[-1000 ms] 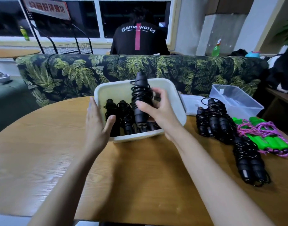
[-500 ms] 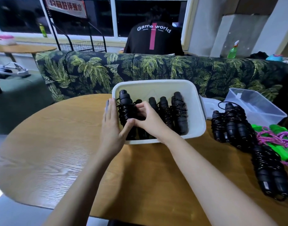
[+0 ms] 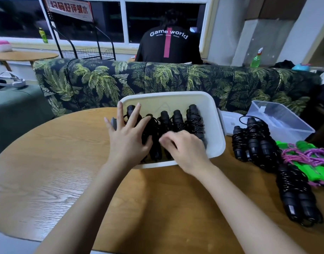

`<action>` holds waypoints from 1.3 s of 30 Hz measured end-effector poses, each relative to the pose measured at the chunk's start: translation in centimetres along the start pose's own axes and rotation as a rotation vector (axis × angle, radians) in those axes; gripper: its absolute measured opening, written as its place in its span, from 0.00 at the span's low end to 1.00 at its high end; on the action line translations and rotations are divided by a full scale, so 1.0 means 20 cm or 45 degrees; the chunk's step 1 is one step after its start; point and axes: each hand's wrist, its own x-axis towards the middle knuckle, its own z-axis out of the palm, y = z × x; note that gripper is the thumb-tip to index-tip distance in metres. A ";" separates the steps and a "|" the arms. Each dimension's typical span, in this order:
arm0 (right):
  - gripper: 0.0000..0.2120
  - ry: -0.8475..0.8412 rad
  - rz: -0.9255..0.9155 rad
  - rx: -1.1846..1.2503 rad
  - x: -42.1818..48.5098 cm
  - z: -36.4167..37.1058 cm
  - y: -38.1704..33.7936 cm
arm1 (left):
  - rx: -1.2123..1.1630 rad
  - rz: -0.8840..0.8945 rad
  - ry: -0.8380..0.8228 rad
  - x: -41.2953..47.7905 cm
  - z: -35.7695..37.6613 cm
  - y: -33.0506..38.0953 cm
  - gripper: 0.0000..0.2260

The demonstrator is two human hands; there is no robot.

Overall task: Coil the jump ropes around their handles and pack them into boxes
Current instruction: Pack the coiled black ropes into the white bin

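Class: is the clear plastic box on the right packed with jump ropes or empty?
Empty of ropes: none show through the clear plastic box; the coiled black jump ropes lie beside it.

A round wooden table with a pale oak grain (image 3: 47, 171) filled the foreground. Just behind it stood a dark sofa printed with green palm leaves (image 3: 95, 83). Beyond the sofa a person in a black T-shirt (image 3: 168, 46), lettered "Game world" over a pink vertical stripe, sat facing the dark windows. A green spray bottle with a white trigger (image 3: 256, 58) stood to the right by the wall. A black wire rack (image 3: 88, 52) rose on the left under a red-bordered sign (image 3: 69, 9). A green bottle (image 3: 42, 35) stood on the sill, near a small round wooden side table (image 3: 23, 56).
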 end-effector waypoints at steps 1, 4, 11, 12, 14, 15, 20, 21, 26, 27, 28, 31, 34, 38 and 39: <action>0.41 -0.033 -0.085 -0.196 -0.04 -0.03 0.04 | -0.005 -0.004 0.014 0.00 0.00 0.00 0.24; 0.39 -0.186 -0.111 -0.383 -0.15 -0.05 0.18 | -0.025 -0.028 0.044 0.02 0.00 0.02 0.21; 0.36 0.074 -0.172 -0.390 -0.27 -0.09 0.39 | -0.088 -0.006 0.071 0.08 0.07 0.18 0.21; 0.36 0.084 -0.156 -0.383 -0.27 -0.12 0.41 | -0.095 -0.011 0.062 0.10 0.08 0.21 0.21; 0.34 0.042 -0.109 -0.358 -0.28 -0.17 0.45 | -0.114 -0.014 0.041 0.13 0.09 0.28 0.21; 0.32 -0.003 -0.095 -0.326 -0.28 -0.19 0.47 | -0.125 -0.015 0.034 0.15 0.10 0.30 0.20; 0.18 0.423 -0.089 -0.022 -0.33 -0.34 0.65 | -0.154 -0.013 0.038 0.19 0.14 0.31 0.20; 0.16 0.625 -0.023 -0.077 -0.34 -0.38 0.70 | -0.152 -0.015 0.034 0.19 0.14 0.30 0.20; 0.23 0.456 0.924 -0.357 -0.29 -0.56 0.95 | -0.151 -0.057 -0.005 0.22 0.13 0.31 0.21; 0.28 0.318 1.053 -0.350 -0.27 -0.56 0.97 | -0.148 -0.051 -0.001 0.22 0.13 0.31 0.21; 0.32 0.223 1.128 -0.341 -0.25 -0.56 1.00 | -0.145 -0.043 0.004 0.21 0.13 0.31 0.21; 0.41 0.094 1.213 -0.317 -0.21 -0.51 1.03 | -0.142 -0.031 0.024 0.20 0.13 0.31 0.21; 0.47 0.084 1.261 -0.322 -0.18 -0.46 1.05 | -0.137 -0.020 0.024 0.20 0.13 0.30 0.21; 0.44 0.213 1.289 -0.131 -0.19 -0.47 1.10 | -0.132 -0.018 0.012 0.21 0.13 0.30 0.21; 0.43 0.286 1.291 -0.003 -0.20 -0.48 1.12 | -0.127 -0.016 0.012 0.21 0.14 0.29 0.21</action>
